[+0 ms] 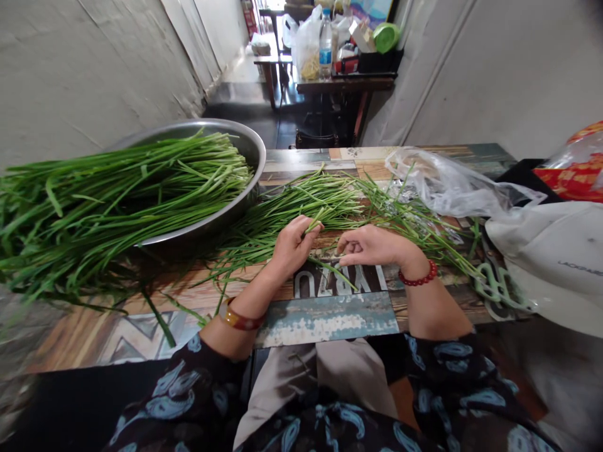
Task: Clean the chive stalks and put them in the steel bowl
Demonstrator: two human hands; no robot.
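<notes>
The surface is finished as mixed planks, brown, pale and worn blue, with printed lettering near its near edge. Pale walls flank it: the left wall is creased, the right wall smoother. Past the far edge lie a dark, glossy floor and a second table bearing plastic bags, a water bottle and a round green item.

Green stalks are found in three lots. The largest bunch fills a metal bowl at the far left corner; its leafy ends spill over the rim toward the left edge, the paler ends facing right. A loose heap lies mid-surface, thin, long and roughly aligned. A sparser scatter lies right of it, against a clear plastic bag near the far edge. Single pieces lie toward the near edge.

The left hand, before the heap, has its fingers pinched on a short green length. The right hand is just beside it, fingers curled; whether they grip anything cannot be told. Toward the right edge are green-handled scissors and a white cap.
</notes>
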